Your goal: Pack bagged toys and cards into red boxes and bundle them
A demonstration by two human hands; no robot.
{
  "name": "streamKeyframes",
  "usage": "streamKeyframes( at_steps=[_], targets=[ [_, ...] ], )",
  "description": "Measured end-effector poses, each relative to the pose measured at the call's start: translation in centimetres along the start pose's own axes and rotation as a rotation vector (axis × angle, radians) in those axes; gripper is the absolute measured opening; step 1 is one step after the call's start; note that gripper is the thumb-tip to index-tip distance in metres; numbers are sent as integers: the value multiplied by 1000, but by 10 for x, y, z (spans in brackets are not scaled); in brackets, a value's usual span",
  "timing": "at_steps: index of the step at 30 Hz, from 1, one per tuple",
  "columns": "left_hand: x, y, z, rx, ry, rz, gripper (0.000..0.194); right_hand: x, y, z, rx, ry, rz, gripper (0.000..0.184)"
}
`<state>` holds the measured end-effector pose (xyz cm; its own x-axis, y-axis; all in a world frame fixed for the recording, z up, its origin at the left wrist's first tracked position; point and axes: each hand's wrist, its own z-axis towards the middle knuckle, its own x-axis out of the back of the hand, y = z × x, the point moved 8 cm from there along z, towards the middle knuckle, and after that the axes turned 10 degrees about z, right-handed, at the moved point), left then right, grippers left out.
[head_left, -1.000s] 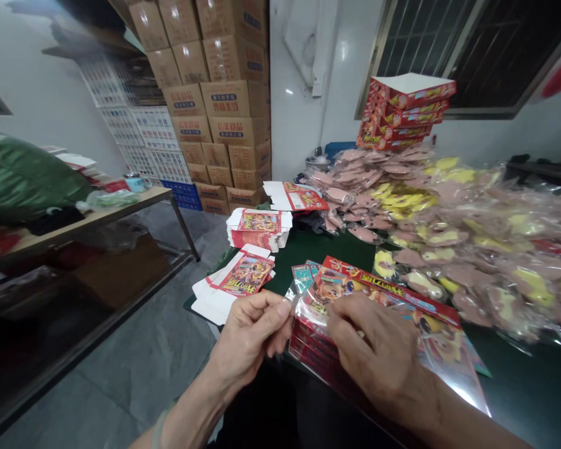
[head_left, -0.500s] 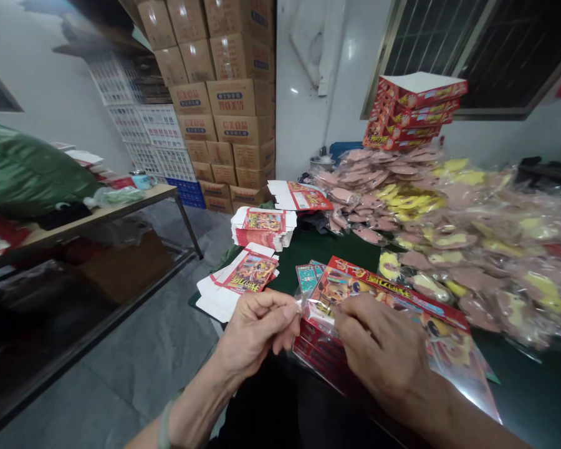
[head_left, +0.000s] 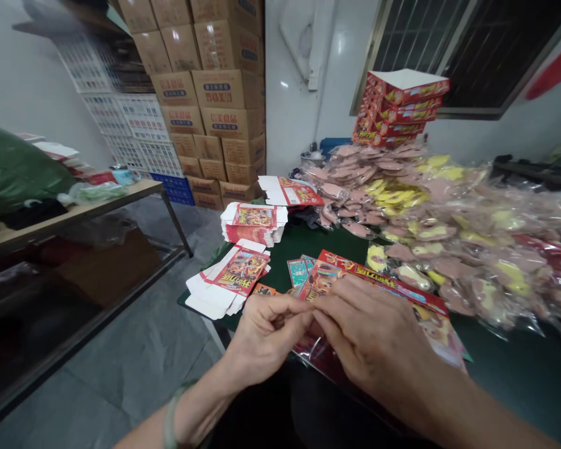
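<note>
Left hand [head_left: 264, 343] and right hand [head_left: 378, 343] pinch, fingertips meeting, at lower centre, anything gripped hidden; a hard tug could crease the glossy red package [head_left: 434, 321] beneath.

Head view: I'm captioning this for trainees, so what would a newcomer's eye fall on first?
Probably the big heap of bagged pink and yellow pieces on the right, with a stack of red boxes rising at its back. In front, the left hand and right hand are close together at a glossy red package. Brown cartons tower in the background, left of centre.
</note>
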<state>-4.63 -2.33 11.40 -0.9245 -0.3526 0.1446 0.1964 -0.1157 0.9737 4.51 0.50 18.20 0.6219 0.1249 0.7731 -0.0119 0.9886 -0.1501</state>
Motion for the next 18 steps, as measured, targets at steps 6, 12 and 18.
streamKeyframes(
  at_steps=[6, 12, 18],
  targets=[
    [-9, 11, -1, -164, -12, 420, 24, -2, 1, -4, 15, -81, -84, 20],
    [-12, 12, 2, -206, -34, 396, 18, -5, 10, -7, -60, -22, 27, 22],
    [-14, 12, 3, -224, -49, 369, 19, -12, 28, -12, -230, 13, 245, 18]
  ],
)
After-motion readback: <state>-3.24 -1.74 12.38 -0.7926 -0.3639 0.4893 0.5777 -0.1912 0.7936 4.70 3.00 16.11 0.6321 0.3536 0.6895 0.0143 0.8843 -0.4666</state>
